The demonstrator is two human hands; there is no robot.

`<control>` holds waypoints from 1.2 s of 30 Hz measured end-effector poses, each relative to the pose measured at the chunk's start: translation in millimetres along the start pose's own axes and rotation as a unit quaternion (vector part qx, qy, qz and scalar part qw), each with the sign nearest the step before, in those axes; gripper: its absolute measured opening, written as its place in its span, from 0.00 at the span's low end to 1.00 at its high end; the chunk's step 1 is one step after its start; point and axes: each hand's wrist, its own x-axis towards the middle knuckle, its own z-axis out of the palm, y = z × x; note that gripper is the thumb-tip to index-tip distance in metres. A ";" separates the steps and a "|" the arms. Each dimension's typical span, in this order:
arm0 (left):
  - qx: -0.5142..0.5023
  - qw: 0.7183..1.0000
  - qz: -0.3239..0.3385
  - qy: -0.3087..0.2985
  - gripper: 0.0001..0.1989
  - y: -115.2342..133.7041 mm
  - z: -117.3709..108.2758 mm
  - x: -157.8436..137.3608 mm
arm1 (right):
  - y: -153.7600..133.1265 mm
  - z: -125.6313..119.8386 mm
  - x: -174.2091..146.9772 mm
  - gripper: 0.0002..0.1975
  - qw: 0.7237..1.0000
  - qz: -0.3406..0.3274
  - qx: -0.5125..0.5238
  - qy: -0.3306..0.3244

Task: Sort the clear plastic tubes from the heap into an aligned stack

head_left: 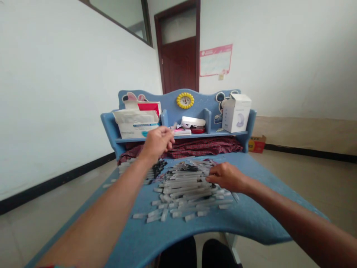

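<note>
My left hand [159, 143] is raised over the back of the desk, fingers pinched together. A small pale blur shows at its fingertips, too indistinct to name against the shelf behind. Closed at the right edge of a pile of pens [192, 184] with frosted, see-through barrels is my right hand [226, 177]; whatever lies in its fingers is hidden. Frosted pen caps [178, 214] lie scattered along the pile's front. Left of the pile, partly behind my left forearm, is a group of pieces with black ends [159, 167].
The blue desk [251, 212] has a curved front edge. Checked cloth [206, 147] lies bunched under its shelf. On the shelf stand a white box [237, 113], a white package [136, 124], a red round tin [198, 130] and a white case [193, 121].
</note>
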 end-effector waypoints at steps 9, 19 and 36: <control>0.352 0.901 0.062 -0.245 0.02 -62.2 24.9 -44.5 | 36.4 12.7 13.3 0.09 0.992 0.039 -0.107 -0.047; 0.558 0.776 0.008 -0.295 0.07 -47.5 -64.5 -37.8 | 48.1 4.7 42.0 0.15 0.989 0.024 0.131 -0.066; 0.701 0.671 -0.022 -0.242 0.11 -84.0 -105.8 -96.4 | -4.6 71.1 -17.6 0.11 0.862 -0.466 -0.192 0.060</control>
